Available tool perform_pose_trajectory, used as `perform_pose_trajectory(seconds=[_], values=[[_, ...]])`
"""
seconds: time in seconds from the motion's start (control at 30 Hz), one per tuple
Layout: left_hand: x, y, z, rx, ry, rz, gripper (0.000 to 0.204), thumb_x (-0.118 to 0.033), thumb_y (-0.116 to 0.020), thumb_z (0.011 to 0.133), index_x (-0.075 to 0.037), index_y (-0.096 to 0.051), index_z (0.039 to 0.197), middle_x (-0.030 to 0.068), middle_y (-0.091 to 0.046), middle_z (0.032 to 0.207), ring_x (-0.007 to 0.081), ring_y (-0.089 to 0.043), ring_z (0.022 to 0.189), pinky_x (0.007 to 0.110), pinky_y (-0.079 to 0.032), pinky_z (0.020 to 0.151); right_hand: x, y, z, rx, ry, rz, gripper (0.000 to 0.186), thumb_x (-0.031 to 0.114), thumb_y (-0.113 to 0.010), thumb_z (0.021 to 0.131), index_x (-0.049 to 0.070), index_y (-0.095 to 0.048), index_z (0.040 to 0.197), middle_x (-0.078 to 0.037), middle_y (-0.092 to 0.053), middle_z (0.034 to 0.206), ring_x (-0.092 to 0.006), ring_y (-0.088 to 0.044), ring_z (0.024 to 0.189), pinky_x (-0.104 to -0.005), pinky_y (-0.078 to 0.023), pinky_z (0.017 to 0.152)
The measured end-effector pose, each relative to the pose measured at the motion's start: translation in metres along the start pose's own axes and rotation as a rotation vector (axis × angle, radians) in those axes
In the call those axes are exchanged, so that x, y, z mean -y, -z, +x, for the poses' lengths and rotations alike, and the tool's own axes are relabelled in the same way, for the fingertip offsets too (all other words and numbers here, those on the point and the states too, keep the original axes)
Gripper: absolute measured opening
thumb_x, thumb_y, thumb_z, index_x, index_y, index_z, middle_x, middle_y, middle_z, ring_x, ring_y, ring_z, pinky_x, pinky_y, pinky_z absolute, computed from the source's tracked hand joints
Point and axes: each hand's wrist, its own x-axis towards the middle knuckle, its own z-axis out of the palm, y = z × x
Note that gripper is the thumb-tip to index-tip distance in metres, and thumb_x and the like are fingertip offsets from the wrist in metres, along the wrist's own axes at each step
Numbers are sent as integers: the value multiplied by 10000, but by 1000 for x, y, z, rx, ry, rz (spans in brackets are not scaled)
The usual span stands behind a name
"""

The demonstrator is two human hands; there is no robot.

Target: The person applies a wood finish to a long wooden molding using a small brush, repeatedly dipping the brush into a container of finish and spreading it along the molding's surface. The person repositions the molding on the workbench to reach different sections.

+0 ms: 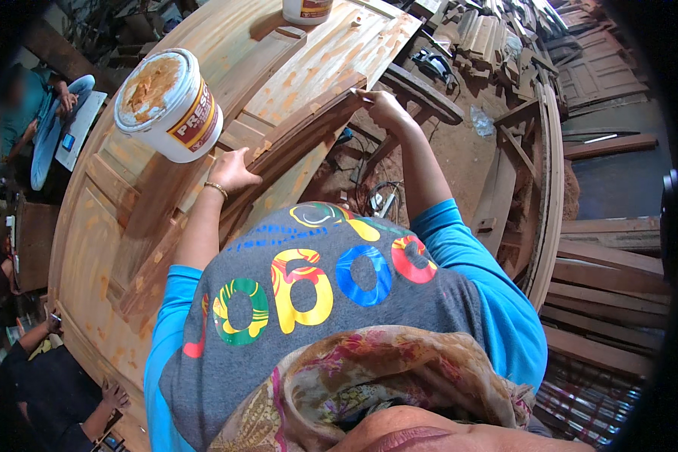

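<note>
A long reddish-brown wooden board (301, 135) stands on edge along the near side of a large panelled wooden door (90, 218), which is patched with orange-brown filler. My left hand (235, 172) grips the board's near end, thumb over its top edge. At the far end my right hand (384, 111) is closed, its fingertips pinching a small pale thing against the board's corner; its kind is too small to tell. Beside my left hand a white bucket (192, 124) sits on the door, orange-brown filler smeared across its lid.
Another white bucket (309, 9) stands at the door's far edge. Wood offcuts (482, 38) pile up at the back right; a curved wooden frame (550, 196) and stacked planks (603, 301) lie right. Cables and a tool (384, 200) are on the floor. Two people are at the left.
</note>
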Motion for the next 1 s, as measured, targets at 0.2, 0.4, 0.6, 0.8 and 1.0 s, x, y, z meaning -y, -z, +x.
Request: perform_pose_trajectory(seconds=[0.2,0.4,0.6,0.8,1.0], values=[[-2,-8,9,-23,-1,14,874,-384,-826,594,7,-517,1312,239,-633,1183,361,-606,1111,419,-488,977,-22,-8,25,-82,-106,-65,423,132,-563,937,226,-573,1350,-231,-663,1124,-316,-666,981,-384,-500,842],[-5,-9,6,-42,1,1,847,-377,-822,601,-17,-529,1308,238,-643,1161,358,-613,1101,418,-496,971,-11,-17,11,-145,-245,-42,405,174,-556,958,239,-564,1358,-216,-641,1212,-302,-639,1099,-378,-485,899],[-8,-8,6,-35,4,32,835,-374,-817,610,-21,-528,1310,230,-644,1168,349,-616,1104,417,-500,969,-2,-15,5,-1,-149,-24,399,176,-540,966,223,-568,1361,-138,-662,810,-177,-578,648,-343,-477,628],[-6,-10,10,-33,3,40,826,-374,-810,611,-37,-529,1311,221,-651,1158,347,-627,1087,419,-507,959,32,-39,-29,17,-103,80,411,99,-513,950,145,-560,1356,-256,-643,1157,-305,-649,1060,-384,-478,888],[0,-16,16,-41,18,53,820,-372,-802,603,-55,-535,1310,219,-656,1149,345,-634,1075,422,-513,947,89,-77,-76,147,-176,-3,412,144,-406,998,196,-511,1393,-280,-591,1233,-403,-593,1140,-470,-460,967]])
